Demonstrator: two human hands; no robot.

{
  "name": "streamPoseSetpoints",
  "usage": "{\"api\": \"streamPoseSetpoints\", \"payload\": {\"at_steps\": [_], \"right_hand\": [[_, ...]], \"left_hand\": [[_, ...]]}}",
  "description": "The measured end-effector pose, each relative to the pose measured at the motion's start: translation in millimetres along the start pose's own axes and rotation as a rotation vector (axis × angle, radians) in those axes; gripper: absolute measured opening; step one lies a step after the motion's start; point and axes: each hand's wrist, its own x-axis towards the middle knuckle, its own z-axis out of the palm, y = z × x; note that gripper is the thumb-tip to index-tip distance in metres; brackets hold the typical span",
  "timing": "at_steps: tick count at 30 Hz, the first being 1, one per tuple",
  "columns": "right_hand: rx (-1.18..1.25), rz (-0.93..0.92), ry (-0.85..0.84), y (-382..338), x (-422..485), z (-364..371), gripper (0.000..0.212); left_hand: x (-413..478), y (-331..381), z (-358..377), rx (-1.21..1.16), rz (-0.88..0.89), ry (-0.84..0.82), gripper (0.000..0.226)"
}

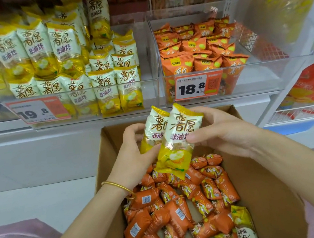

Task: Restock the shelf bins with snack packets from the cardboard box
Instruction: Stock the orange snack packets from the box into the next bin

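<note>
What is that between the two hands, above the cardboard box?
Two overlapping yellow-and-white snack packets, gripped by the left hand and the right hand over the cardboard box. The head view shows this.

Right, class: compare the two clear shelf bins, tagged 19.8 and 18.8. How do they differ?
The 19.8 bin holds yellow-and-white packets; the 18.8 bin holds orange packets. The 19.8 bin's packets stand upright in rows; the 18.8 bin's lie jumbled. Both are clear plastic, side by side.

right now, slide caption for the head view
Left hand and right hand hold two yellow snack packets over a cardboard box of mostly orange packets, below clear shelf bins.
</note>
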Motion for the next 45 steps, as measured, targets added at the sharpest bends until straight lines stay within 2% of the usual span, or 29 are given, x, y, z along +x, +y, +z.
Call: {"api": "streamPoseSetpoints", "payload": {"at_steps": [4,8,10,12,14,16,17,19,20,22,24,28,30,33,35,38,39,43,45], "right_hand": [[-0.04,-0.07,0.0,-6.2,2.7,7.2,0.048],[0.069,-0.123,-0.186,-23.6,13.0,17.1,0.064],[0.045,-0.162,-0.24,-35.5,22.8,25.3,0.075],[-0.016,-0.204,-0.223,-50.2,39.5,34.5,0.084],[-0.08,-0.258,-0.17,-67.9,59.4,44.5,0.079],[-0.132,-0.317,-0.115,-86.3,79.7,55.0,0.07],[-0.149,-0.351,-0.088,-94.9,89.6,59.7,0.064],[-0.183,-0.425,-0.025,-108.6,110.0,67.0,0.049],[-0.215,-0.464,0.013,-113.4,119.8,68.8,0.043],[-0.311,-0.529,0.105,-119.9,144.8,69.4,0.038],[-0.415,-0.559,0.175,-124.9,168.6,68.5,0.04],[-0.523,-0.597,0.179,-138.8,197.8,71.5,0.042],[-0.542,-0.574,0.178,-145.0,210.6,74.5,0.04],[-0.534,-0.435,0.144,-152.8,231.8,78.0,0.041],[-0.429,-0.334,0.121,-158.6,242.5,79.9,0.035],[-0.255,-0.223,0.189,-164.5,249.0,85.2,0.02],[-0.229,-0.206,0.222,-164.2,250.0,86.9,0.022],[-0.245,-0.212,0.355,-158.7,249.1,91.0,0.051],[-0.249,-0.274,0.374,-157.0,247.4,88.7,0.053]], "left_hand": [[-1.2,12.7,-7.0,0.009,0.088,0.029,0.046],[1.7,36.0,-18.2,-0.193,0.114,-0.025,0.04],[8.7,44.7,-29.1,-0.178,0.127,-0.028,0.049],[21.1,52.4,-45.7,-0.112,0.14,0.009,0.061],[36.3,58.5,-63.2,-0.07,0.161,0.036,0.062],[51.6,61.8,-78.4,0.04,0.222,0.12,0.063],[57.4,61.9,-85.9,0.149,0.259,0.214,0.061],[67.3,54.3,-99.8,0.466,0.363,0.441,0.052],[71.2,47.5,-104.3,0.619,0.403,0.501,0.048],[82.5,30.4,-110.9,0.817,0.418,0.512,0.043],[91.7,20.5,-115.1,0.881,0.374,0.488,0.042],[104.2,16.4,-125.9,1.008,0.396,0.512,0.051],[106.9,13.9,-130.7,1.019,0.39,0.524,0.051],[107.5,11.9,-131.6,1.007,0.396,0.543,0.051],[107.5,12.7,-130.4,1.002,0.39,0.547,0.051],[108.3,12.9,-129.4,1.007,0.39,0.569,0.05],[108.7,12.4,-128.9,1.008,0.391,0.577,0.05],[109.5,12.1,-127.8,1.011,0.393,0.597,0.051],[110.0,11.4,-127.5,1.003,0.397,0.603,0.05]]}}
